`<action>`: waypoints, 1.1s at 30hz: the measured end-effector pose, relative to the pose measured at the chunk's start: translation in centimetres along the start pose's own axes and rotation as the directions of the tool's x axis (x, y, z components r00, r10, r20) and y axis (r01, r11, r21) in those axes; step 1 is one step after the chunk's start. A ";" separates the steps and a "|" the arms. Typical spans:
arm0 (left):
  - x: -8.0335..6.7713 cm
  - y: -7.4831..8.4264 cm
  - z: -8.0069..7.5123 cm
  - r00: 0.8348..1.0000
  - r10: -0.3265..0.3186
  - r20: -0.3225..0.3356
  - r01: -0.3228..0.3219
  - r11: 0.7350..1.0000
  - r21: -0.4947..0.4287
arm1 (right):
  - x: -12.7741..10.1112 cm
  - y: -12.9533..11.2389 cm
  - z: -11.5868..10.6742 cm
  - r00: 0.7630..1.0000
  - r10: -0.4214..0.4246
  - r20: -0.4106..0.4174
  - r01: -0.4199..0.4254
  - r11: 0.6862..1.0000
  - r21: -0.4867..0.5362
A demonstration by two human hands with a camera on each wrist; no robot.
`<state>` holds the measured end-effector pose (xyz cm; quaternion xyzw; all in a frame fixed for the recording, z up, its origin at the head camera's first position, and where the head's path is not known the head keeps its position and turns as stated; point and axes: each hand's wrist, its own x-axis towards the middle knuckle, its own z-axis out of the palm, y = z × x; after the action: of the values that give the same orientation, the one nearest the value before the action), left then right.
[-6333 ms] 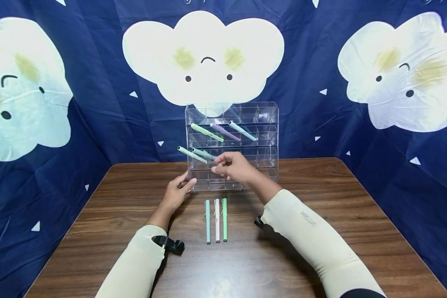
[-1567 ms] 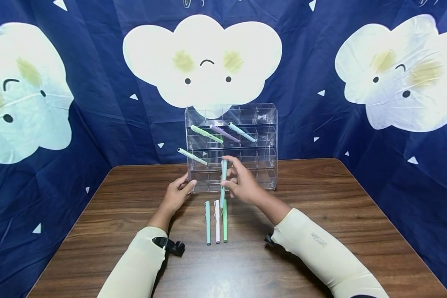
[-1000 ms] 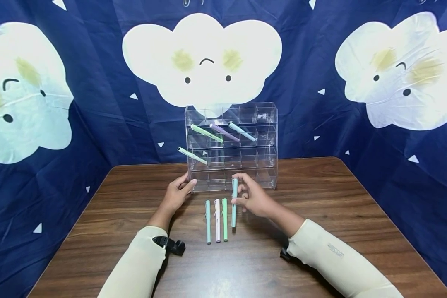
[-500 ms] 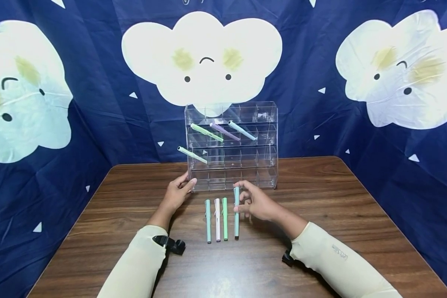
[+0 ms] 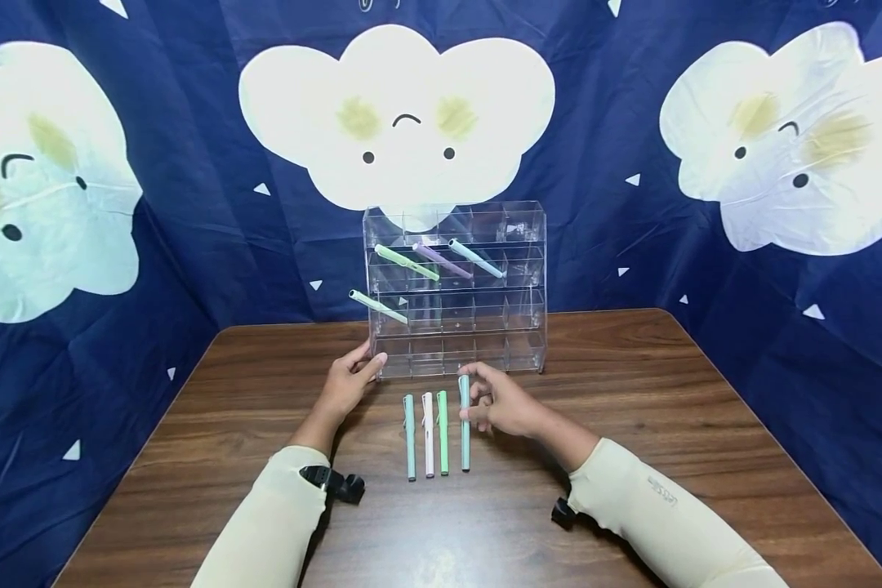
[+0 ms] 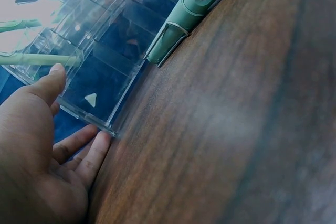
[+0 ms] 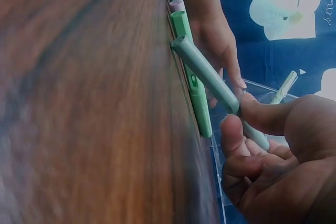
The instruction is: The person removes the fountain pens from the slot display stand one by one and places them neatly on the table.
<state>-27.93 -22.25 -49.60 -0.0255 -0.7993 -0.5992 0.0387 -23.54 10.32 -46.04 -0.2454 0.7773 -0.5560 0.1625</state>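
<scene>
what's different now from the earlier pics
The right hand has brought the teal pen from the clear rack down toward the person, right of the bright green pen, still gripping it. The left hand stayed at the rack's left side; three table pens and four racked pens stayed put.

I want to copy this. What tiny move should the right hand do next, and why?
Maybe the right hand should lower its blue pen flat: it looks tilted in the pinch, beside the green pen lying on the table.
</scene>
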 end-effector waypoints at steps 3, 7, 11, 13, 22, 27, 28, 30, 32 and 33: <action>0.0 0.1 -0.1 1.000 -0.012 0.007 0.012 1.000 0.002 | 0.1 0.2 0.2 1.000 -0.024 -0.008 0.024 0.999 -0.022; -0.2 0.2 -0.2 0.999 -0.029 0.020 0.029 0.999 0.014 | 0.4 0.5 0.5 0.999 -0.021 -0.029 0.020 1.000 -0.022; -0.1 0.0 -0.2 1.000 -0.023 0.021 0.023 1.000 0.017 | 0.6 0.8 0.6 0.999 0.002 -0.048 -0.004 0.999 -0.036; 0.0 -0.1 -0.1 1.000 -0.016 0.012 0.016 1.000 0.019 | 0.7 0.8 0.6 0.999 0.006 -0.049 -0.009 0.998 -0.061; 0.1 -0.1 -0.1 1.000 -0.016 0.015 0.016 0.999 0.029 | 1.7 0.9 0.8 1.000 0.018 -0.006 -0.019 0.985 -0.171; 0.1 -0.1 0.0 1.000 -0.024 0.009 0.024 1.000 -0.004 | 1.8 0.9 1.0 0.999 0.045 0.002 -0.043 0.983 -0.181; 0.1 -0.1 0.0 1.000 -0.023 0.006 0.023 1.000 -0.005 | 1.8 0.8 1.0 0.999 0.043 0.003 -0.042 0.982 -0.184; 0.2 0.0 -0.1 1.000 -0.016 0.007 0.016 1.000 0.000 | 1.8 0.8 1.1 0.999 0.051 -0.002 -0.050 0.981 -0.189; 0.1 0.0 -0.1 1.000 -0.012 0.010 0.012 1.000 0.008 | 1.8 0.7 1.1 0.998 0.056 -0.006 -0.056 0.979 -0.198; 0.1 0.0 -0.2 1.000 -0.012 0.012 0.012 1.000 0.010 | 1.8 0.7 1.1 0.998 0.058 -0.007 -0.058 0.978 -0.200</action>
<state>-28.06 -22.43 -49.58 -0.0241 -0.8027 -0.5952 0.0307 -24.59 8.59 -47.07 -0.2372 0.8363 -0.4702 0.1527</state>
